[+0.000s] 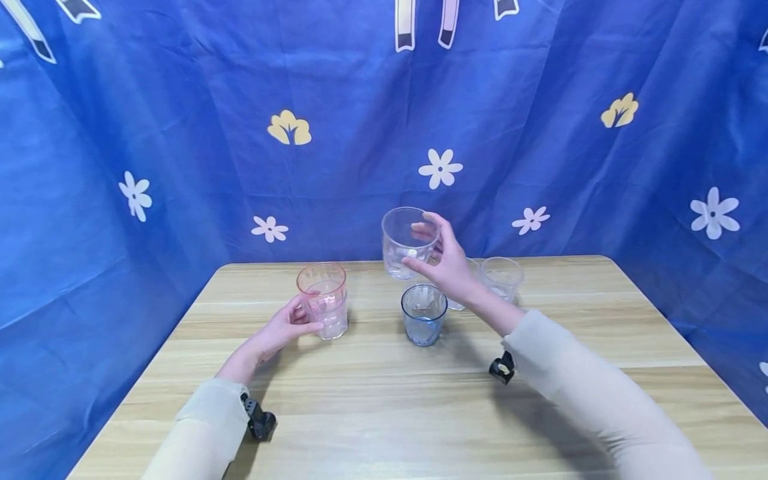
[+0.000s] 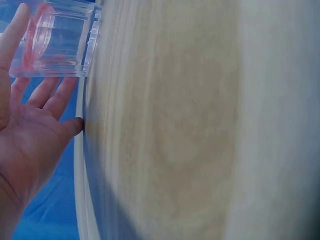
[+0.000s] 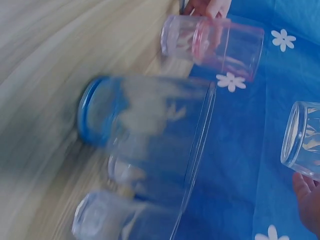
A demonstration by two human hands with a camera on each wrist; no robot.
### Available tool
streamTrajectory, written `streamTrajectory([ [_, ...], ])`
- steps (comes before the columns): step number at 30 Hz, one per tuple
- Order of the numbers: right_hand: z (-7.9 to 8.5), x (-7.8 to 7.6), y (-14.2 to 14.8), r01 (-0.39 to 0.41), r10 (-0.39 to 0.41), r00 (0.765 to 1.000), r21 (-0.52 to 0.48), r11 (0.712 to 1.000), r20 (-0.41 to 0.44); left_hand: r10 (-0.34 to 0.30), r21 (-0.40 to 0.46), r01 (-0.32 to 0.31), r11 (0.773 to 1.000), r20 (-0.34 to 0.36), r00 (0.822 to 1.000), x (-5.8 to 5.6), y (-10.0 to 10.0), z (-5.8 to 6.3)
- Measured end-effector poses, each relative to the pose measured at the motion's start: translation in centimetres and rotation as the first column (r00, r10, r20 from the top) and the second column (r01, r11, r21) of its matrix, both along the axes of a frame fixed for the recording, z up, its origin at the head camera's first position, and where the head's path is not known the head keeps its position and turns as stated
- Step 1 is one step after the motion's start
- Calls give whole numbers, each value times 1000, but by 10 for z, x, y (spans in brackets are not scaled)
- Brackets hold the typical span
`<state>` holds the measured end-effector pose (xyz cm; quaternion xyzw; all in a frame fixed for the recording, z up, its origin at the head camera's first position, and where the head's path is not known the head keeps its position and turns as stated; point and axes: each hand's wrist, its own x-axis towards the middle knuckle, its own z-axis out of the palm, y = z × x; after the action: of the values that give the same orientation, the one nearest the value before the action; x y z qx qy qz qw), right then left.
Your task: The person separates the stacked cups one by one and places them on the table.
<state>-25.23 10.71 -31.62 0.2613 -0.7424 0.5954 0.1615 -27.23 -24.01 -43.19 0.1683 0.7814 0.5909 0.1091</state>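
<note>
My left hand (image 1: 282,331) is around a stack on the table: a pink-tinted glass (image 1: 322,277) nested in a clear glass (image 1: 333,323), thumb in front and fingers on the far side. In the left wrist view, the thumb and fingers lie on either side of this stack. Held up in the air, a clear glass (image 1: 408,250) is gripped by my right hand (image 1: 447,263), thumb and fingers on its side. Upright on the table below it stands a blue-tinted glass (image 1: 423,327), which looms large in the right wrist view.
Behind my right wrist stand two more clear glasses; one clear glass (image 1: 503,277) shows plainly, the other (image 1: 456,303) is partly hidden by the hand. A blue curtain (image 1: 360,167) rises behind the wooden table (image 1: 372,413).
</note>
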Motion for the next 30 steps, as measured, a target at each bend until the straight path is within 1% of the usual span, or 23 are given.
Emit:
streamTrajectory([
  [4,-1,4,24,29,-29,1000,6,1000,11,-7,-6,7,1000,-1,1000,-1,0,1],
  [8,-6,9,45,56,-57,998,10,998,31,-2,-15,2,1000,6,1000,-1,0,1],
  [15,-23,22,76,105,-108,993,49,993,51,1,-17,0,1000,23,1000,-3,-1,-2],
  [20,-39,31,90,112,-116,991,61,992,67,0,-17,1,1000,25,1000,-4,-2,-2],
  [25,-54,41,98,111,-117,988,69,991,104,1,-12,-1,1000,31,1000,-3,-3,-2],
  [30,-66,44,103,118,-125,980,52,992,154,-8,-13,8,1000,18,1000,-3,-3,-2],
])
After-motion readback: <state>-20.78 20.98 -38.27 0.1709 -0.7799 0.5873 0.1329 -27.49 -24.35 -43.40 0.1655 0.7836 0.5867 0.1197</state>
